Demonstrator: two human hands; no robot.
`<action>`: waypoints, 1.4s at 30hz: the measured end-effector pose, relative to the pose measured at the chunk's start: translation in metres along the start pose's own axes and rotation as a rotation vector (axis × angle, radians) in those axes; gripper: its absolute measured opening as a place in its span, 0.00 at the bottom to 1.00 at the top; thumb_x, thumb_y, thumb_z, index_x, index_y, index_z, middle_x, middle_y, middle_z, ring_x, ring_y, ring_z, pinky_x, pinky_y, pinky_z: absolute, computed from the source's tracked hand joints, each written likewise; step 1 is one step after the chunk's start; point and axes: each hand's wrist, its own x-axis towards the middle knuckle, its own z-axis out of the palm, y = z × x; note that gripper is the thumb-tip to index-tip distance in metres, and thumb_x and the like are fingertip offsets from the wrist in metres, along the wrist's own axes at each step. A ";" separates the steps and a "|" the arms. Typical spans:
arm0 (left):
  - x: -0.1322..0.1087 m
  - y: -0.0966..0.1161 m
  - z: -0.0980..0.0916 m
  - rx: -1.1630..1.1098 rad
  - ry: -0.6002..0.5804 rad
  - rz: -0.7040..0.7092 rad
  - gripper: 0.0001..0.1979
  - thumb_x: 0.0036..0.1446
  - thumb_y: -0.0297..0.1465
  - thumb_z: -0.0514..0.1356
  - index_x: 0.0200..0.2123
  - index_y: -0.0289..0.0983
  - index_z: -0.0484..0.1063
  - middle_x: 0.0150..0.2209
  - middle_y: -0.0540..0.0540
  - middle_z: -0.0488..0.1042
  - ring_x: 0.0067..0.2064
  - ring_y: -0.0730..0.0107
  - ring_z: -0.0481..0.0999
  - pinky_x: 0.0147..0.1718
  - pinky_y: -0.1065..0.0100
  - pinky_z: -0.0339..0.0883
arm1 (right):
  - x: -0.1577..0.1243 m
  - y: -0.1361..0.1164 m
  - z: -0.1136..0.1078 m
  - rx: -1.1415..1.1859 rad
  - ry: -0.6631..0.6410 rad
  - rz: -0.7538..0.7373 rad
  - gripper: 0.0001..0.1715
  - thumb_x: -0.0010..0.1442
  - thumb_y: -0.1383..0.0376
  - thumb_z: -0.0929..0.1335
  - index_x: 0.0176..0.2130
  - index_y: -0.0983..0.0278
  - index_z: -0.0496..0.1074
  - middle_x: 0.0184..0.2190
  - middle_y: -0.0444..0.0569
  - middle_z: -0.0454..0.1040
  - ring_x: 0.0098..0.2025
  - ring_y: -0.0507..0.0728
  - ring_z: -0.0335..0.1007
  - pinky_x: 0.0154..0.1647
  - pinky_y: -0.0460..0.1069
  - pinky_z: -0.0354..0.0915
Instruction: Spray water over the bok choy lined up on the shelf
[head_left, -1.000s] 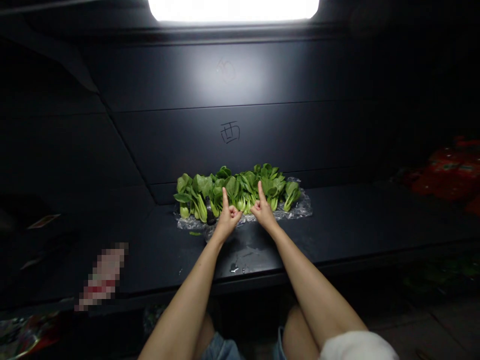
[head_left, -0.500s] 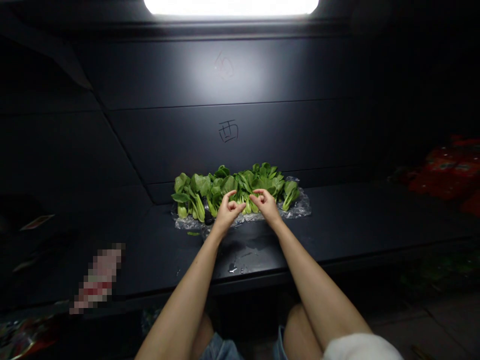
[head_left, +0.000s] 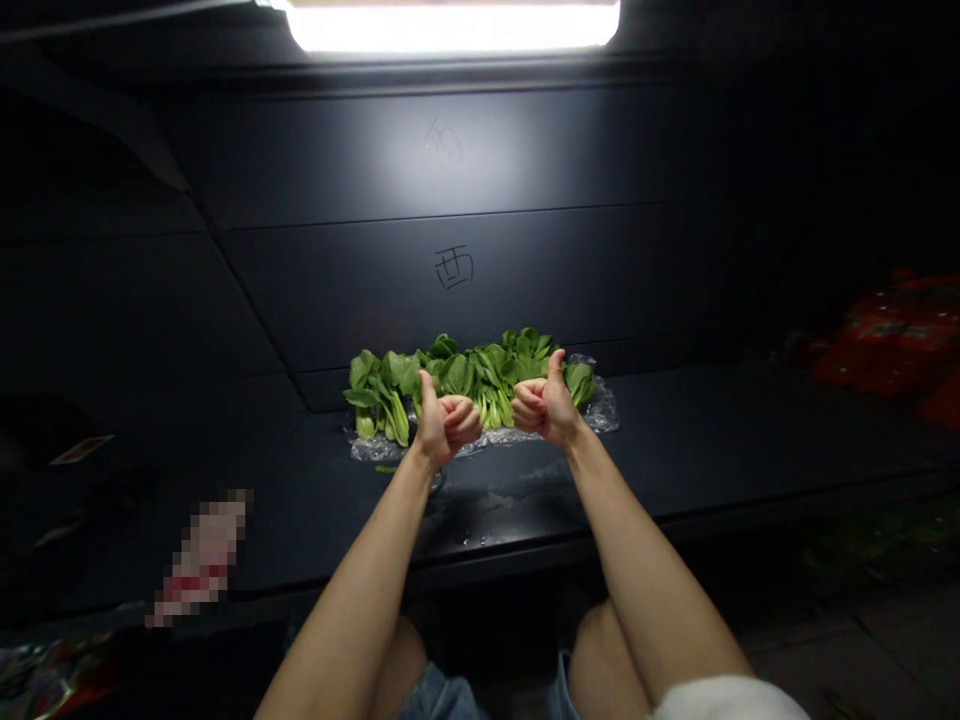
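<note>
Dark panelled wall point(head_left: 600, 270): lit from above by a bright white oblong lamp point(head_left: 457, 30).
Smooth dark shelf point(head_left: 712, 430): wetted near its front edge.
Pale-stemmed, leafy green bok choy point(head_left: 491, 385): laid in a row at the back of the shelf, on crinkled clear plastic film point(head_left: 606, 412).
Bare left hand point(head_left: 448, 425): held before the row, fingers curled closed, thumb raised.
Bare right hand point(head_left: 546, 408): posed likewise; contact with the bok choy cannot be told.
Thin black handwritten character point(head_left: 454, 267): drawn on the wall.

The left hand point(head_left: 445, 425) and right hand point(head_left: 551, 408) have moved farther apart, now forming 2 thumbs-up fists.
</note>
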 end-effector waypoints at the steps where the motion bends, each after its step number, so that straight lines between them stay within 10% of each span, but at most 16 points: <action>1: -0.001 -0.001 -0.001 -0.048 0.008 0.009 0.40 0.54 0.65 0.27 0.08 0.40 0.46 0.09 0.55 0.41 0.11 0.81 0.45 0.14 0.74 0.38 | 0.001 0.005 -0.006 0.038 -0.004 0.036 0.44 0.50 0.26 0.41 0.16 0.58 0.46 0.08 0.36 0.43 0.12 0.45 0.34 0.11 0.42 0.41; 7: 0.000 -0.025 -0.014 -0.146 0.043 -0.132 0.39 0.54 0.64 0.27 0.09 0.40 0.42 0.08 0.55 0.40 0.10 0.81 0.43 0.12 0.75 0.38 | 0.010 0.036 -0.035 0.097 0.047 0.297 0.43 0.50 0.26 0.39 0.16 0.58 0.44 0.07 0.35 0.42 0.11 0.44 0.30 0.09 0.41 0.36; 16: -0.005 -0.022 -0.005 -0.103 0.032 -0.128 0.40 0.52 0.65 0.26 0.08 0.40 0.44 0.08 0.54 0.41 0.10 0.81 0.44 0.12 0.76 0.37 | 0.021 0.047 -0.030 0.004 0.162 0.190 0.46 0.52 0.27 0.40 0.14 0.60 0.49 0.08 0.36 0.44 0.10 0.45 0.34 0.10 0.41 0.39; 23: -0.027 0.007 0.010 0.018 0.067 0.105 0.41 0.52 0.66 0.29 0.08 0.39 0.49 0.08 0.52 0.46 0.11 0.79 0.47 0.13 0.74 0.40 | 0.040 0.082 -0.023 -0.486 0.234 0.093 0.36 0.56 0.36 0.65 0.36 0.65 0.77 0.34 0.52 0.79 0.34 0.55 0.75 0.36 0.49 0.72; 28: -0.055 0.039 -0.013 0.116 0.273 0.375 0.40 0.56 0.64 0.34 0.09 0.39 0.49 0.09 0.51 0.49 0.13 0.78 0.51 0.15 0.73 0.46 | 0.046 0.102 -0.003 -0.723 0.071 -0.047 0.41 0.49 0.45 0.75 0.57 0.60 0.71 0.58 0.55 0.71 0.60 0.63 0.66 0.64 0.58 0.60; 33: -0.077 0.037 -0.059 0.185 0.558 0.503 0.38 0.62 0.58 0.39 0.10 0.38 0.51 0.10 0.52 0.51 0.13 0.79 0.50 0.15 0.73 0.43 | 0.063 0.125 0.027 -0.789 0.049 -0.091 0.62 0.41 0.49 0.79 0.67 0.60 0.55 0.66 0.59 0.60 0.68 0.65 0.55 0.68 0.60 0.52; 42: -0.081 -0.010 -0.101 0.494 0.963 0.599 0.32 0.64 0.51 0.45 0.13 0.39 0.59 0.13 0.51 0.59 0.16 0.76 0.58 0.18 0.72 0.52 | 0.078 0.143 0.074 -0.999 0.321 -0.327 0.29 0.52 0.62 0.70 0.54 0.62 0.68 0.46 0.52 0.76 0.47 0.61 0.71 0.52 0.55 0.66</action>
